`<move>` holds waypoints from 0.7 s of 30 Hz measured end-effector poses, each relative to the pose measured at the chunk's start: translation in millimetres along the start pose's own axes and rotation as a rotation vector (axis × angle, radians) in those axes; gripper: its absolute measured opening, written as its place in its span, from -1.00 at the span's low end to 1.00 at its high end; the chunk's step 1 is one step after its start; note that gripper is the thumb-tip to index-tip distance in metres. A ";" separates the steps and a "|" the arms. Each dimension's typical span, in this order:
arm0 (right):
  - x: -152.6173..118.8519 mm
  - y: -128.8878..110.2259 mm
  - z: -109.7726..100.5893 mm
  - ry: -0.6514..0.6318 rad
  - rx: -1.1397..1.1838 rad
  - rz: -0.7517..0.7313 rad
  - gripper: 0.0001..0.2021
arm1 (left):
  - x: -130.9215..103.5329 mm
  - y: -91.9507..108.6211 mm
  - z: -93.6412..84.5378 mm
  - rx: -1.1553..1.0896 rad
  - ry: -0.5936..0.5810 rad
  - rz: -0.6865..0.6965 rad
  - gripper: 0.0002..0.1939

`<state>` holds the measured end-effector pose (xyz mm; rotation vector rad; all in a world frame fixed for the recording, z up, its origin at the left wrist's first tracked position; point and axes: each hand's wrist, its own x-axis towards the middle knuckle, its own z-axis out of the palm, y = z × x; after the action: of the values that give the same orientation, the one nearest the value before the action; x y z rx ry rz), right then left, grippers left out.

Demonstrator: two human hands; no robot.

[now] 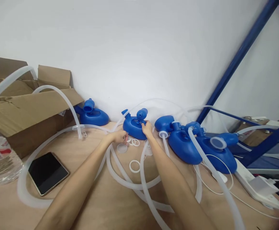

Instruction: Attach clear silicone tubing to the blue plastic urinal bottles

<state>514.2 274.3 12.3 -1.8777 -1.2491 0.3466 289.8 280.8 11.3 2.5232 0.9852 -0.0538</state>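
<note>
A blue plastic urinal bottle (133, 129) with a handle stands near the wall, its cap piece on top. My right hand (148, 128) grips the bottle at its right end. Just left of the bottle, my left hand (120, 136) is closed with the fingers pinched; what it holds, if anything, is too small to tell. By those fingers lie white sealing rings (135, 142) and a clear round disc (122, 148). Another white ring (135, 166) lies closer to me. Translucent hoses (127, 183) loop over the table between and under my forearms.
An open cardboard box (34, 111) with hoses stands left, beside a water bottle (2, 159) and a phone (48, 172). One blue bottle (95, 117) is behind it; several others (184, 147) stand right with hoses, near a power strip (259, 185) and blue metal frame (237, 60).
</note>
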 end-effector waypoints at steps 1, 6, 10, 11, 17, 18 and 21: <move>3.0 2.8 -6.3 0.025 0.029 -0.019 -0.61 | 1.1 0.0 0.6 -0.014 0.002 0.005 -0.64; 8.7 12.7 -56.3 0.111 0.166 -0.135 -0.53 | -5.1 1.4 -8.1 -0.099 0.060 0.053 -0.68; -2.3 24.6 -108.9 0.058 0.171 -0.187 -0.54 | -18.7 4.4 -21.3 -0.210 0.132 0.071 -0.56; -6.8 28.5 -121.3 0.032 0.153 -0.180 -0.56 | -23.0 5.6 -25.3 -0.234 0.146 0.070 -0.51; -41.8 54.7 -169.5 -0.082 0.009 -0.135 -0.61 | -48.1 18.6 -51.2 -0.314 0.251 0.040 -0.32; -48.3 58.8 -172.2 -0.090 -0.005 -0.129 -0.58 | -50.4 22.5 -53.7 -0.318 0.275 0.033 -0.32; -66.3 70.2 -171.6 -0.102 -0.025 -0.116 -0.52 | -52.2 39.6 -54.4 -0.357 0.328 0.064 -0.21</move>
<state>634.2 122.8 50.6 -1.8180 -1.4298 0.3696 270.4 243.5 85.4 2.2674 0.9348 0.5238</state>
